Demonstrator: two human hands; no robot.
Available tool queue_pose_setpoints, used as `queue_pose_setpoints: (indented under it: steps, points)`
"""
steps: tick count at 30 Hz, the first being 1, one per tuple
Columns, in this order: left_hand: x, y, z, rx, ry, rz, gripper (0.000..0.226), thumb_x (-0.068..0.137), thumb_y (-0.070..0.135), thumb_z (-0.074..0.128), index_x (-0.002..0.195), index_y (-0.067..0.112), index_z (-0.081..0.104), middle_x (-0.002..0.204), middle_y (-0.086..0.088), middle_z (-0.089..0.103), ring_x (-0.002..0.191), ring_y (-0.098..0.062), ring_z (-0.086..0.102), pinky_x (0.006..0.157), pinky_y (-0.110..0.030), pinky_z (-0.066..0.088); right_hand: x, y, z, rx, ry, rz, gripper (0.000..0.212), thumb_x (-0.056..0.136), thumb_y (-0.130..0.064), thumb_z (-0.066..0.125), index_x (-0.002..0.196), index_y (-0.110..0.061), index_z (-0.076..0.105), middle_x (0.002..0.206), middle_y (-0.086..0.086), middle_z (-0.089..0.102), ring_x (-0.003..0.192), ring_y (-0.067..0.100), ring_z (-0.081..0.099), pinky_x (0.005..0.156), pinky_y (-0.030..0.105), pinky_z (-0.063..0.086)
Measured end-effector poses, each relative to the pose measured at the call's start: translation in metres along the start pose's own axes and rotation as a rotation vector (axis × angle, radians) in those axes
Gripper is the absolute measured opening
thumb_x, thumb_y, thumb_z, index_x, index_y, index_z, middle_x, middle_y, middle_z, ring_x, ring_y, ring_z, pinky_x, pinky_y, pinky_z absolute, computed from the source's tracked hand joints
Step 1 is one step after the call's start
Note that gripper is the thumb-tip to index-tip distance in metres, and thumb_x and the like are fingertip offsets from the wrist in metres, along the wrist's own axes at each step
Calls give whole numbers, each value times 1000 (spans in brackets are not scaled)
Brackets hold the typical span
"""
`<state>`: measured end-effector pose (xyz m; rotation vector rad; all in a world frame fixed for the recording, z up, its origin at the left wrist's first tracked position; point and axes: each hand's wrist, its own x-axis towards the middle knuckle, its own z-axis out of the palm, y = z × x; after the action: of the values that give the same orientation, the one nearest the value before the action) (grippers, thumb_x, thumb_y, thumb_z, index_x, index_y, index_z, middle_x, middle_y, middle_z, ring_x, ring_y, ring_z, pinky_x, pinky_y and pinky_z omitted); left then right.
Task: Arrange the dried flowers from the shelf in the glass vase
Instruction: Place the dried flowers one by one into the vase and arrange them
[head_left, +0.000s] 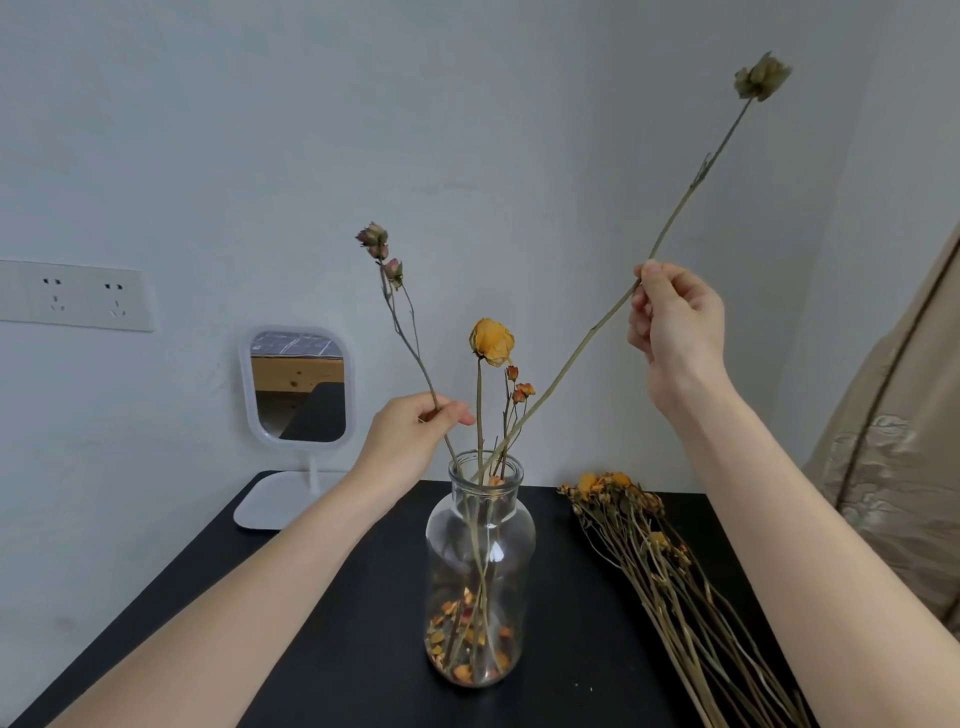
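A clear glass vase (480, 566) stands on the black table (332, 649), with loose dried petals at its bottom. A yellow dried rose (491, 342) and a small orange sprig (521, 391) stand in it. My left hand (415, 434) pinches the stem of a pink-budded flower (375, 240) just above the vase mouth; its lower end is in the vase. My right hand (672, 325) holds a long stem with a pale green flower head (761, 77), slanted so its lower end enters the vase neck.
A bundle of dried yellow flowers (665, 566) lies on the table right of the vase. A white standing mirror (298, 387) sits at the back left by the wall. Wall sockets (83, 296) are at left. Beige fabric (893, 467) hangs at right.
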<state>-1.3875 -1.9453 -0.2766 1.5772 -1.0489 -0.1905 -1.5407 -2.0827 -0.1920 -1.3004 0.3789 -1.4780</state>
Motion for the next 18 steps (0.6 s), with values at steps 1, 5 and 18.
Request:
queue_pose_setpoints:
  steps: [1,5,18]
  points:
    - [0,-1,-1,-5,-2,10,19,92,26,53,82,23,68,75,18,57,82,-15,56,88,-38,46,1,0,-1,6,12,1,21,97,-13,45,78,-15,55,57,-4,42,37,3,33,38,15,25]
    - [3,-7,0,-41,-26,-9,14,87,38,57,91,26,63,95,6,61,86,-7,54,66,-20,43,0,0,-3,0,46,-2,21,97,-14,45,78,-16,53,59,-3,42,36,3,34,38,15,26]
    - [-16,-58,7,-95,-483,-202,58,64,34,81,115,37,55,124,18,56,119,-6,49,103,-30,37,-37,24,9,-253,-165,-44,19,97,-14,46,81,-19,54,62,-2,49,50,5,41,43,12,33]
